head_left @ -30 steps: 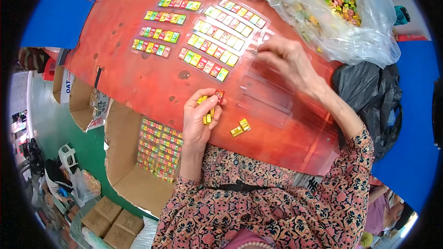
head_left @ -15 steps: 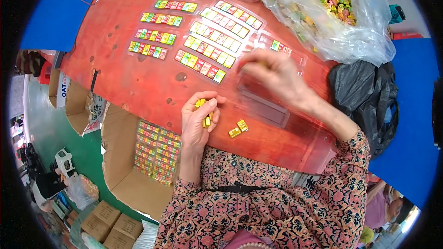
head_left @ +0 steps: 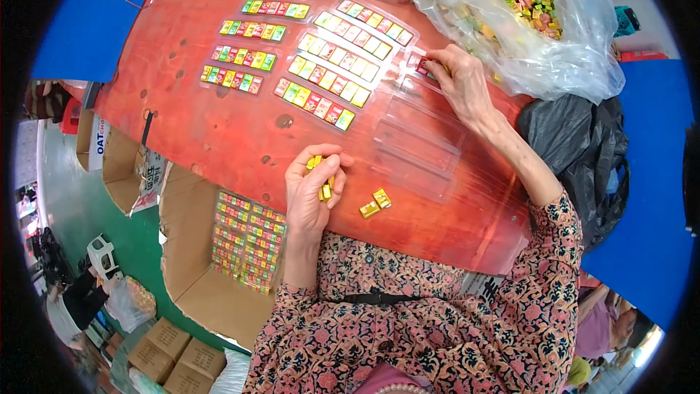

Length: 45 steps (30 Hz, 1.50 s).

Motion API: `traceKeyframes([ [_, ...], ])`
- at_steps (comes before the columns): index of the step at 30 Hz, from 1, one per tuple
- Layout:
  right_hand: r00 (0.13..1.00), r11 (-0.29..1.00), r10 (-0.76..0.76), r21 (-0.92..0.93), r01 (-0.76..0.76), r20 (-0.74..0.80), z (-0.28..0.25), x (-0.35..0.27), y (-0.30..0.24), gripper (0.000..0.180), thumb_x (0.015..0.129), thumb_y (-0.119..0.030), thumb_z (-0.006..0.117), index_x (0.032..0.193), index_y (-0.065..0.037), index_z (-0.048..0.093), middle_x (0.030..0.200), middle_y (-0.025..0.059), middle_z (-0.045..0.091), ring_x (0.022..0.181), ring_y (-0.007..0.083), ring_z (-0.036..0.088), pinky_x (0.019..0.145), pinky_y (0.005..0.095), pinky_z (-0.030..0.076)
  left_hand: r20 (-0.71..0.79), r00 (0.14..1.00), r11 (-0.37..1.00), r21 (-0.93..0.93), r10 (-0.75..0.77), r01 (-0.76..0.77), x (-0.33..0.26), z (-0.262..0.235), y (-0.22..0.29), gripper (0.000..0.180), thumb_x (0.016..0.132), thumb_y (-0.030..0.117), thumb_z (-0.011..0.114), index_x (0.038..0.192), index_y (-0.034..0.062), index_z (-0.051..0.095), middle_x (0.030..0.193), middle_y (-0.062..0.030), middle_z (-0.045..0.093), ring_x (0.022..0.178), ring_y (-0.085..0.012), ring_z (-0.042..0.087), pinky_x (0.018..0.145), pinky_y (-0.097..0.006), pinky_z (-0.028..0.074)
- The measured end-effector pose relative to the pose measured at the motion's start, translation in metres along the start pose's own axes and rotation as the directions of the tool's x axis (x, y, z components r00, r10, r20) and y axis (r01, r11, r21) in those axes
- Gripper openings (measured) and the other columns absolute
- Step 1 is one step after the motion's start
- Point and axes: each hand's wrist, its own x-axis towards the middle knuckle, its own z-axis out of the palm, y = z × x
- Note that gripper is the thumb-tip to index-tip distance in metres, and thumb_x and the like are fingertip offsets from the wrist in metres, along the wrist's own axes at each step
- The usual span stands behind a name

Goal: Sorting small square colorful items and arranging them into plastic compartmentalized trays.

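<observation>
- The left hand, apart from the right, was curled around several gold pieces; a slackened thumb could have spilled one toward the carton at eight o'clock.
- At two o'clock from it, the right hand pinched a small red piece between thumb and fingertips, at the far end of the clear plastic trays; its fingers hid whether the piece sat down in a slot, so a tilted fit could have gone unnoticed.
- Those trays ran toward seven o'clock from the right hand and looked thin; too firm a push might have skidded or bent them.
- Loose gold pieces lay near the left hand at three o'clock, where a sweeping wrist or sleeve could have knocked them off the red table.
- The filled trays, at twelve o'clock from the left hand, risked a nudge from a passing forearm, which might have jolted seated pieces loose.
</observation>
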Motion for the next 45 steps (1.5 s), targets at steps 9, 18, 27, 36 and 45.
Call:
traceKeyframes([
  [9,0.992,0.972,-0.111,-0.201,0.119,0.053,0.002,-0.001,-0.002,0.019,0.079,-0.005,0.062,0.097,-0.003,0.063,0.074,0.0125,0.053,0.068,0.0286,0.056,0.06,0.0364,0.044,0.004,1.0,1.0,-0.006,0.009,-0.009,0.0,0.0,0.0,0.014,0.086,0.005,0.058,0.099,0.0,0.057,0.084,-0.0141,0.063,0.052,-0.0074,0.05,0.034,-0.016,0.032],
  [18,0.778,0.631,0.424,0.464,-0.621,0.464,-0.025,0.01,-0.017,0.023,0.093,-0.021,0.05,0.099,-0.001,0.059,0.09,0.0091,0.061,0.072,0.0192,0.06,0.058,0.0296,0.048,0.022,1.0,0.998,-0.061,-0.019,0.02,0.002,-0.004,0.005,0.023,0.094,0.019,0.047,0.102,-0.0007,0.055,0.084,-0.0163,0.063,0.052,-0.0099,0.05,0.034,-0.016,0.031],
  [27,0.723,0.047,0.178,0.728,-0.683,0.667,-0.022,0.001,-0.029,0.028,0.094,-0.019,0.05,0.113,0.001,0.049,0.099,0.014,0.062,0.081,0.0177,0.065,0.063,0.0248,0.053,0.057,0.996,0.986,-0.151,-0.063,0.071,0.003,-0.009,0.006,0.041,0.099,0.031,0.031,0.105,-0.0021,0.054,0.085,-0.0186,0.062,0.052,-0.0128,0.05,0.033,-0.018,0.03],
  [36,0.777,0.26,0.402,0.753,-0.605,0.485,-0.025,0.009,-0.019,0.02,0.086,-0.021,0.063,0.1,-0.007,0.06,0.082,0.003,0.065,0.066,0.0077,0.061,0.045,0.0165,0.042,0.068,0.996,0.984,-0.161,-0.064,0.075,0.004,-0.013,0.005,0.04,0.099,0.031,0.031,0.104,-0.0017,0.054,0.085,-0.019,0.062,0.051,-0.0125,0.05,0.033,-0.018,0.03],
  [45,0.94,0.899,0.34,0.28,-0.337,0.04,-0.007,0.009,-0.009,0.017,0.082,-0.016,0.064,0.088,-0.001,0.064,0.068,-0.0004,0.061,0.058,0.0045,0.051,0.053,0.0213,0.041,0.073,0.995,0.986,-0.152,-0.064,0.075,0.004,-0.012,0.004,0.039,0.099,0.031,0.033,0.104,-0.0019,0.054,0.085,-0.0185,0.062,0.05,-0.0117,0.049,0.033,-0.018,0.03],
])
